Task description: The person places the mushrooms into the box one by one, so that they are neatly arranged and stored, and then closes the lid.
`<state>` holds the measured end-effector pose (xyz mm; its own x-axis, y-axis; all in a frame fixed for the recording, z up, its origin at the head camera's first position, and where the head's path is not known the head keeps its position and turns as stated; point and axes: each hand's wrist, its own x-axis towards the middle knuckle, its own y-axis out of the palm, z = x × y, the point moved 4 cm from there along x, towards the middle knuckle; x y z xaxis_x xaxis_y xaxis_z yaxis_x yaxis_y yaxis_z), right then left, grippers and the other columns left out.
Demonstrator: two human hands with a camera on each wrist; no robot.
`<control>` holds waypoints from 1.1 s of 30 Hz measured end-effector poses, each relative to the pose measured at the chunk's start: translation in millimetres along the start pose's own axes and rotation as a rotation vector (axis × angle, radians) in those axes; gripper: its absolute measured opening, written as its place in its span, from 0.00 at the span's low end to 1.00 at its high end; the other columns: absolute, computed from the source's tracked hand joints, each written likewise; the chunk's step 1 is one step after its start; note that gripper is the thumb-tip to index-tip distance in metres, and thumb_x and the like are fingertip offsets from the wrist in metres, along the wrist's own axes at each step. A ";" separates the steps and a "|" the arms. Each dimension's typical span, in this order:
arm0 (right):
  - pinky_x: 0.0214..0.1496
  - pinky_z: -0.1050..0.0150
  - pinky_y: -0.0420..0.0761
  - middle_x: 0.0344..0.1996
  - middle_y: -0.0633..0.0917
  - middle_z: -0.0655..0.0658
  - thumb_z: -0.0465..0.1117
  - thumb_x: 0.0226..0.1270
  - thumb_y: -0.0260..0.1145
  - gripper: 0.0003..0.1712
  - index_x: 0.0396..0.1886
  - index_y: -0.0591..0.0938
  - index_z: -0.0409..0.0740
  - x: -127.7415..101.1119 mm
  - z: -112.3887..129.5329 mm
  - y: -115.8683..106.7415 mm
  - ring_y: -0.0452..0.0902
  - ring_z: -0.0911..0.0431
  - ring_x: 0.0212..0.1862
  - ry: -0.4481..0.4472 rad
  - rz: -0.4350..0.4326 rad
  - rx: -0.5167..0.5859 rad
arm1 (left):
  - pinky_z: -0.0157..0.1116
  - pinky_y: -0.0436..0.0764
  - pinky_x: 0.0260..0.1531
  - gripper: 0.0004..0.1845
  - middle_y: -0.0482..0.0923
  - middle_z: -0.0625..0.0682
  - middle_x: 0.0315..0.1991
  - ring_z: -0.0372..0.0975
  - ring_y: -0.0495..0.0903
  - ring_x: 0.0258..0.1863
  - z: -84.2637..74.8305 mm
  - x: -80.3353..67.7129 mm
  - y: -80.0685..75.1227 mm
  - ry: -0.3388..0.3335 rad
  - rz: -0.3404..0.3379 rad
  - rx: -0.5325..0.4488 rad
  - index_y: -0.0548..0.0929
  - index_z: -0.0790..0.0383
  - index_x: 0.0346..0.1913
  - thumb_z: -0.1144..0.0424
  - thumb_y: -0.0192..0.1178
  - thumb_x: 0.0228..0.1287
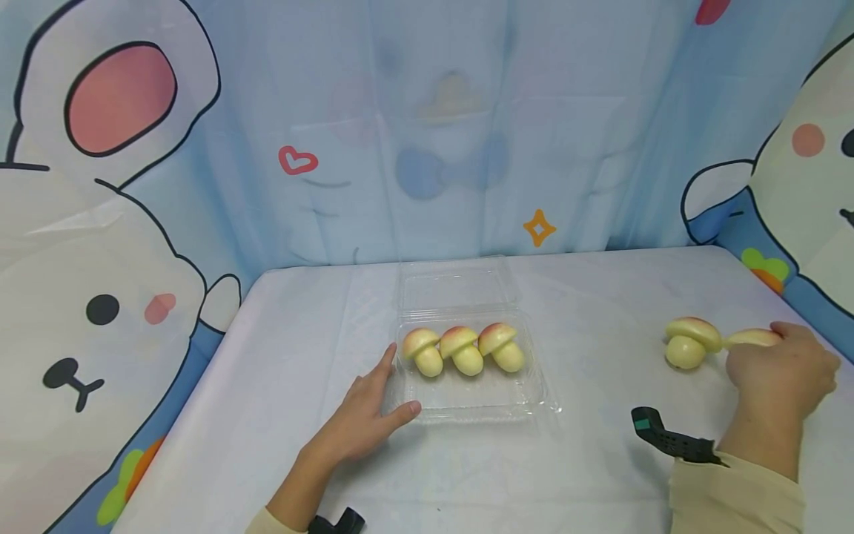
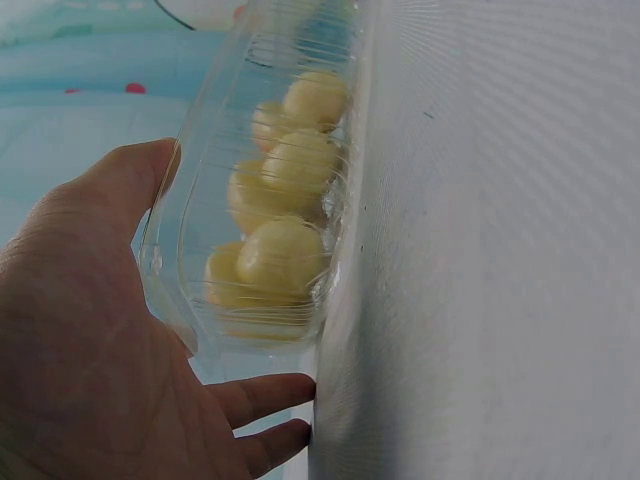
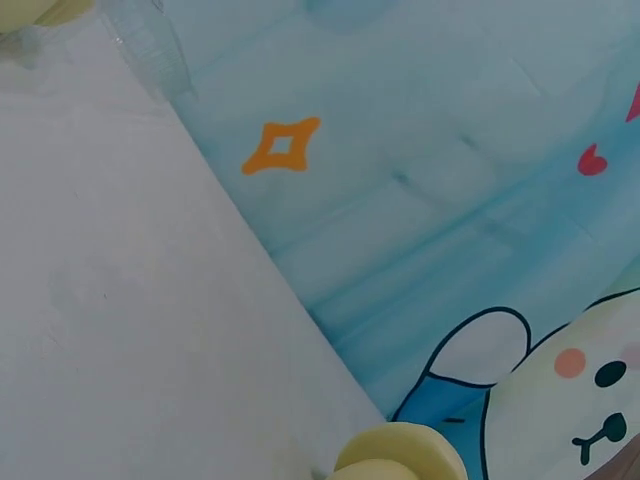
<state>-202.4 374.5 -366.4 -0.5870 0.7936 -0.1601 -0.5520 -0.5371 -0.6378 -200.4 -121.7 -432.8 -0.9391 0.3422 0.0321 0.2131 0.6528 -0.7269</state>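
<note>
A clear plastic clamshell box (image 1: 467, 404) lies with its lid laid back, holding three pale yellow toy mushrooms (image 1: 467, 361) in a row, their caps tinged red. My left hand (image 1: 356, 423) is at the box's left front corner, index finger along the left side and thumb at the front edge. In the left wrist view the thumb (image 2: 150, 175) touches the clear wall. Far right, my right hand (image 1: 780, 367) grips another toy mushroom (image 1: 752, 338), mostly hidden by the hand. Just left of it, one more toy mushroom (image 1: 690, 343) stands on the table.
A white cloth covers the table (image 1: 587, 460). Behind it hangs a blue curtain (image 1: 567, 148) printed with cartoon animals, also coming down along the left side. A black wrist strap mount (image 1: 677, 441) sticks out from the right sleeve (image 1: 737, 497).
</note>
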 end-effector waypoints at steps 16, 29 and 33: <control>0.80 0.40 0.63 0.79 0.53 0.28 0.29 0.71 0.51 0.41 0.83 0.55 0.41 -17.7 21.7 -5.0 0.50 0.35 0.80 -0.090 -0.044 0.026 | 0.59 0.45 0.81 0.51 0.56 0.56 0.82 0.49 0.57 0.81 1.5 0.5 0.6 -0.004 -0.005 -0.005 0.42 0.48 0.85 0.37 0.59 0.71; 0.76 0.36 0.66 0.80 0.55 0.28 0.32 0.71 0.54 0.42 0.84 0.55 0.43 -29.1 42.2 2.1 0.52 0.32 0.79 -0.233 0.052 -0.003 | 0.59 0.44 0.81 0.51 0.57 0.58 0.81 0.50 0.58 0.81 0.6 1.0 0.2 -0.005 -0.004 -0.004 0.42 0.48 0.85 0.38 0.59 0.71; 0.73 0.33 0.68 0.80 0.52 0.26 0.33 0.73 0.55 0.42 0.84 0.54 0.45 -30.0 43.4 4.9 0.51 0.29 0.78 -0.265 0.112 -0.013 | 0.59 0.44 0.81 0.52 0.57 0.58 0.82 0.50 0.57 0.81 0.9 0.9 0.4 -0.010 0.000 -0.009 0.42 0.48 0.85 0.38 0.59 0.71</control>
<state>-213.2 335.6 -332.1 -0.7795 0.6257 -0.0287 -0.4680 -0.6122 -0.6374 -201.4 -121.7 -433.7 -0.9419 0.3351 0.0253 0.2151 0.6589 -0.7208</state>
